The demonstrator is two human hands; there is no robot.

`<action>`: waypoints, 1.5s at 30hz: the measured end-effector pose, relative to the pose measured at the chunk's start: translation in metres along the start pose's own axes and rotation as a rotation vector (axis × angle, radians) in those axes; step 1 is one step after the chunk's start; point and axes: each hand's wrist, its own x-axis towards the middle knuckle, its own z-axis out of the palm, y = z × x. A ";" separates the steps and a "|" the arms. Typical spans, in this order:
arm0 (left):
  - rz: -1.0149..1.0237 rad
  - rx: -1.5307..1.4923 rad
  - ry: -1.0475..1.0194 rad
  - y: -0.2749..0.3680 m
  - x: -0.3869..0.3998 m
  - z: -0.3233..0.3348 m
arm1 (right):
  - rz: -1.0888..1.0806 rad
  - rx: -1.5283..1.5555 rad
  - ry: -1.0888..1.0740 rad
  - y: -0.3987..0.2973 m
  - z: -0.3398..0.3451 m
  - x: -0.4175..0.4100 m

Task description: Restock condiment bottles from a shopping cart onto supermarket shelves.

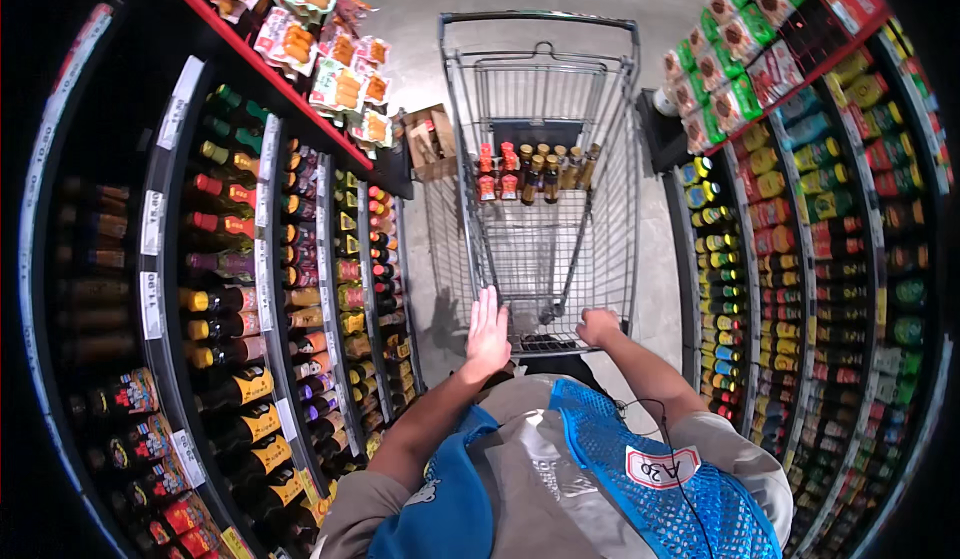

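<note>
A metal wire shopping cart [540,221] stands straight before me. My left hand [489,334] is raised over the cart's near left corner, palm flat and fingers straight, with nothing in it. At the near right corner my right hand [598,326] is curled over the cart's near edge; whether it grips the handle bar [551,347] is hidden. Across the middle of the basket stand several dark glass bottles [551,176] with gold-coloured caps. Left of them are red-topped packages [508,184] with orange-red labels.
Shelves of sauce bottles [232,206] flank the aisle on my left. Shelves of jars and packets [787,259] line the right. Red-edged racks hold packaged sausages [289,38] at the upper left and green-and-white packs [735,101] at the upper right. A cardboard box [431,143] sits beside the cart.
</note>
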 end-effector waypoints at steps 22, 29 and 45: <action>-0.016 -0.116 0.087 0.028 0.030 0.014 | -0.052 0.205 0.086 0.027 -0.016 0.105; -0.108 -0.142 0.112 0.014 0.082 0.016 | -0.097 0.320 0.265 0.021 -0.032 0.136; -0.327 -0.225 -0.117 0.006 0.257 0.068 | 0.134 0.492 0.498 0.034 -0.113 0.234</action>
